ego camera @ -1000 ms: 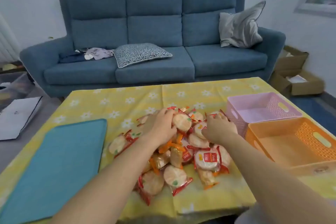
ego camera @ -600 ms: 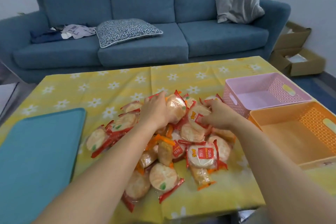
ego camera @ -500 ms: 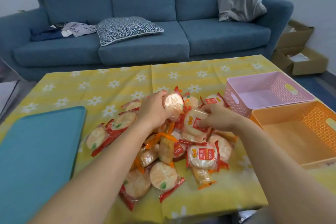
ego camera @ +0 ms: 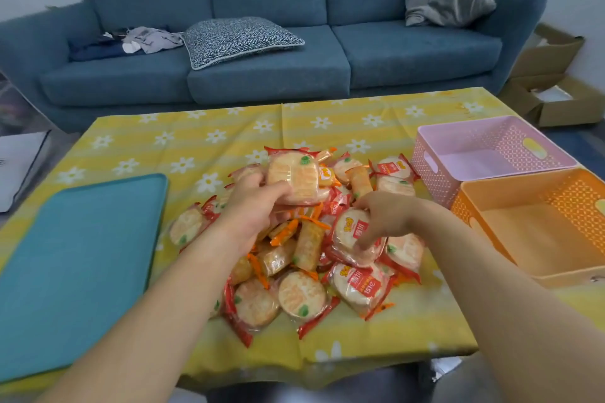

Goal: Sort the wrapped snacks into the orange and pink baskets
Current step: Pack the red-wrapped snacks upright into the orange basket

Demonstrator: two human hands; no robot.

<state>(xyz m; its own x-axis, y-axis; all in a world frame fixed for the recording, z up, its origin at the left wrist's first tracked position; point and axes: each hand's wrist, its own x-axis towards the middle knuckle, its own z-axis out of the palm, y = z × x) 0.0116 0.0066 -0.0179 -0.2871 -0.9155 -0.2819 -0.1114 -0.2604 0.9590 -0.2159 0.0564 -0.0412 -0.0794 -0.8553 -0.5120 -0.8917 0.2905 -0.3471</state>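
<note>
Fingers of the right hand [ego camera: 384, 214] curl down over a round rice cracker in a clear wrapper with a red label [ego camera: 355, 239], the fingertips [ego camera: 363, 244] pressing its lower face while the thumb side rests near its upper edge; the packet lies tilted on top of the heap. Whether it is lifted clear of the packets below cannot be told. Left of it, the left hand [ego camera: 253, 206] is closed on a stack of pale round rice crackers in a clear red-edged wrapper [ego camera: 293, 178], thumb across the near edge, the other fingers hidden underneath, the packet held up above the pile.

Both hands work over a heap of wrapped snacks, round crackers in red-trimmed film and long rolls in orange-trimmed film [ego camera: 294, 258], spread on the middle of a yellow tablecloth printed with white daisies [ego camera: 203, 141]. A flat teal rectangular tray [ego camera: 75, 258] lies at the left of the cloth, near the heap but apart from it. At the right stands an orange perforated plastic basket [ego camera: 537, 232], touching a pink perforated plastic basket [ego camera: 487, 150] just behind it. Beyond the table sits a blue three-seat fabric sofa [ego camera: 268, 72].
</note>
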